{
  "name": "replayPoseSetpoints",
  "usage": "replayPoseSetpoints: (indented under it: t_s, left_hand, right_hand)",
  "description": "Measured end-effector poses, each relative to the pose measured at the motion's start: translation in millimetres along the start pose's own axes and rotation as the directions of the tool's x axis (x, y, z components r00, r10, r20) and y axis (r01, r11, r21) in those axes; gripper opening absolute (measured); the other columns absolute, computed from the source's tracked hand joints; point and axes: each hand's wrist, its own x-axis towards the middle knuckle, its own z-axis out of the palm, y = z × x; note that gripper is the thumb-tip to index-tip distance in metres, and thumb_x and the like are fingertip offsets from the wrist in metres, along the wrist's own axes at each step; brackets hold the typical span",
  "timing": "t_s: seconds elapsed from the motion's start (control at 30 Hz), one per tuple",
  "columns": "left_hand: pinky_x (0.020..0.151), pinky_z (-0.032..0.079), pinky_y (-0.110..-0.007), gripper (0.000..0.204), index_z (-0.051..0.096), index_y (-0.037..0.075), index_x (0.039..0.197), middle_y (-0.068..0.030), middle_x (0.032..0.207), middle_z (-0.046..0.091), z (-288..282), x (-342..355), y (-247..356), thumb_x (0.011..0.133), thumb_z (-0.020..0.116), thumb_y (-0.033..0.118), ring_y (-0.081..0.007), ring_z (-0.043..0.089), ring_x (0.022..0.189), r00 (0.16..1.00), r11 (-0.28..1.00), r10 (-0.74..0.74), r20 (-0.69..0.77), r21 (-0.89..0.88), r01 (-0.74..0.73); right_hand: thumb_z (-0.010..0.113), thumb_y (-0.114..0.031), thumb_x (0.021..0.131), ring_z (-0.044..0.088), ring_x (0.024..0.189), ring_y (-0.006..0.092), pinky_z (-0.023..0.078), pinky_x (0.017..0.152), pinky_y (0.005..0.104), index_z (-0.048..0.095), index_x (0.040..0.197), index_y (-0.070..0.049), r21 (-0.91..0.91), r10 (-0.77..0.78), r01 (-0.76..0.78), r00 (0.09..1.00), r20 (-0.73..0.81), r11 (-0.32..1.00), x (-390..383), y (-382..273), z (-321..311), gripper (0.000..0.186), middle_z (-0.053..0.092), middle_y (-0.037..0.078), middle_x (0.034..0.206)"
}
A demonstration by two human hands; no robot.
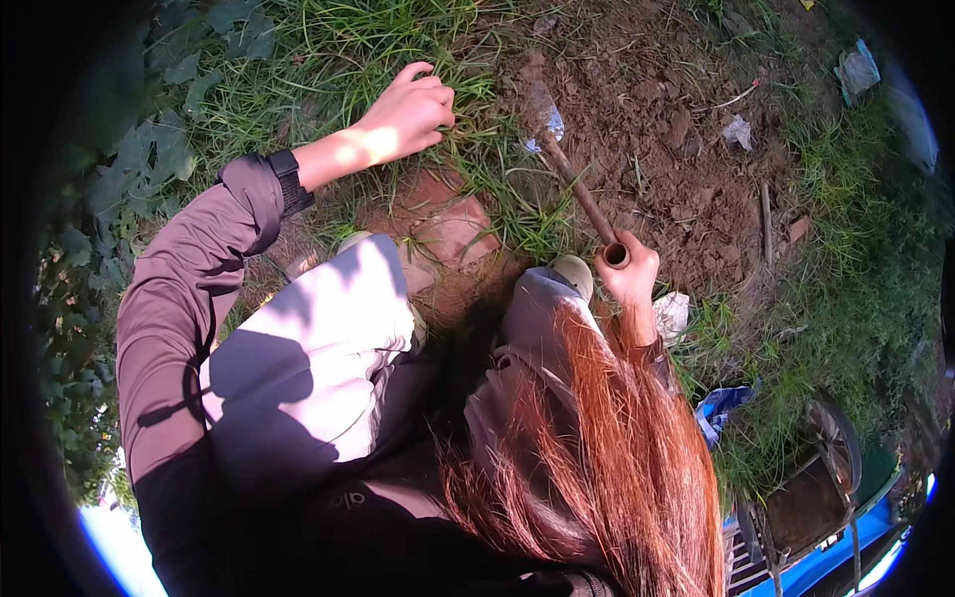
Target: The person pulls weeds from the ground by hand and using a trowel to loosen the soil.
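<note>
My right hand (633, 271) is wrapped around the hollow tube handle of a hand trowel (585, 202). The trowel slants away from me, and its narrow, shiny, soil-smeared blade rests on the ground where the grass meets the bare soil (686, 169). Over the grass (487, 129) at the far left of the blade is my left hand (410, 111), its fingers half curled and apart from the thumb. Nothing shows in it, though its palm side is partly hidden. A reddish brick (460, 231) lies in the ground between my feet and the grass.
Broad-leaved plants (149, 159) crowd the left side. Crumpled white litter (737, 131) and a stick (767, 224) lie on the soil. A blue wrapper (720, 410) sits in the grass at right, near a chair-like frame (801, 507). Long hair hangs over my right forearm.
</note>
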Motion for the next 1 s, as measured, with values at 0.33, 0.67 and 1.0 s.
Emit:
replayPoseSetpoints:
  t_s: [0.33, 0.67, 1.0]
  left_hand:
    - [0.106, 0.024, -0.045, 0.015, 0.069, 0.012, 0.078, -0.0024, 0.082, 0.056, -14, 4, 10, 0.064, 0.072, 0.014, -0.0200, 0.052, 0.095, 0.992, 0.997, 0.006, 0.129, 0.076, -0.016]
    - [0.105, 0.026, -0.045, 0.012, 0.065, 0.010, 0.071, -0.0032, 0.079, 0.053, -12, 3, 22, 0.060, 0.070, 0.010, -0.0211, 0.051, 0.092, 0.992, 0.992, 0.122, 0.043, 0.008, -0.123]
    - [0.103, 0.028, -0.049, 0.021, 0.063, 0.009, 0.072, -0.0020, 0.079, 0.050, -7, -7, 32, 0.053, 0.072, 0.008, -0.0208, 0.050, 0.090, 0.977, 0.977, 0.186, 0.101, 0.084, -0.194]
  right_hand:
    - [0.069, -0.018, 0.054, 0.058, 0.051, 0.0285, 0.047, 0.051, 0.0346, 0.064, 0.084, -0.003, -0.153, 0.046, -0.018, 0.981, 0.186, 0.988, -69, 65, -36, 0.034, 0.056, 0.014, 0.057]
    - [0.071, -0.026, 0.055, 0.057, 0.051, 0.0292, 0.046, 0.049, 0.0367, 0.063, 0.084, -0.006, -0.109, -0.088, 0.097, 0.993, 0.082, 0.989, -48, 24, 14, 0.036, 0.055, 0.013, 0.056]
    - [0.068, -0.022, 0.055, 0.057, 0.049, 0.0282, 0.048, 0.049, 0.0366, 0.061, 0.081, -0.006, -0.170, -0.106, 0.116, 0.992, 0.068, 0.979, -66, 16, -8, 0.031, 0.056, 0.011, 0.055]
